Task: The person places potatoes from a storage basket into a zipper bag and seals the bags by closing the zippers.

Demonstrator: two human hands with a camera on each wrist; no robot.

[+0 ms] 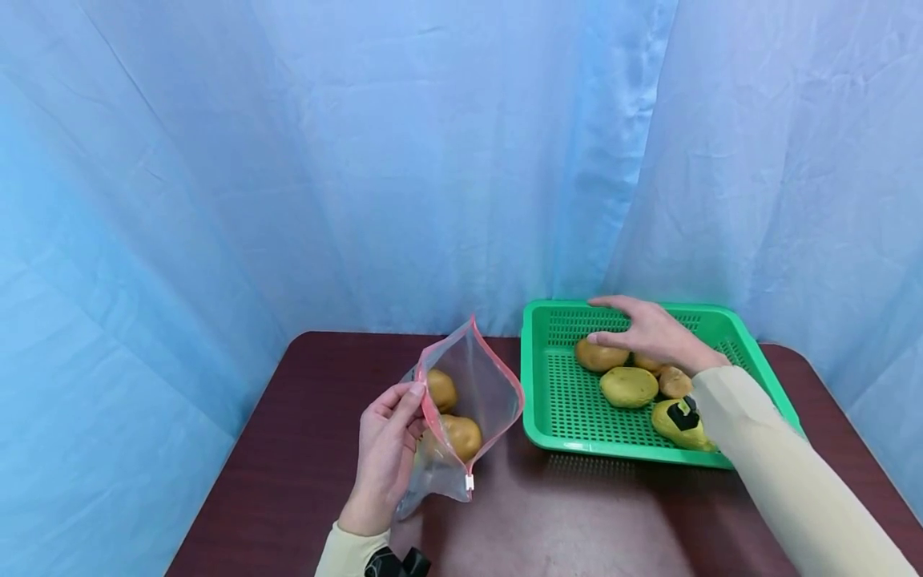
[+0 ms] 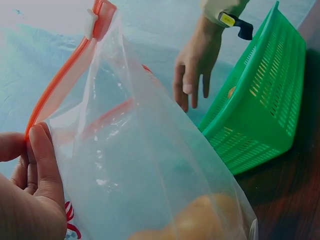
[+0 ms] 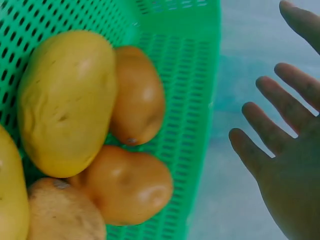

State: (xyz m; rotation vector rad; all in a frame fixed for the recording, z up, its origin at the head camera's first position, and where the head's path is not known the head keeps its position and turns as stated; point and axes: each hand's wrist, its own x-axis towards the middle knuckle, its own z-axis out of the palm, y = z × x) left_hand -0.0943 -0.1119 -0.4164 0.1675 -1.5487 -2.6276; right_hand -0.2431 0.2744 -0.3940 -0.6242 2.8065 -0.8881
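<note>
A clear zip bag [image 1: 490,393] with a pink-red edge and a white slider stands with its mouth spread on the table. My left hand [image 1: 389,449] pinches the bag's rim between thumb and fingers. Inside the bag lie potatoes [image 1: 461,437], seen blurred through the plastic in the left wrist view. My right hand [image 1: 649,332] hovers over the green basket [image 1: 537,385], fingers spread and holding nothing. Beneath it are a brown potato [image 1: 594,357] and a yellow potato [image 1: 629,387]; several more potatoes show in the right wrist view, partly overlapping.
The green basket rests on the back right of the dark reddish table [image 1: 288,457]. A pale blue curtain [image 1: 433,160] hangs behind the table. Black wrist straps sit on both sleeves.
</note>
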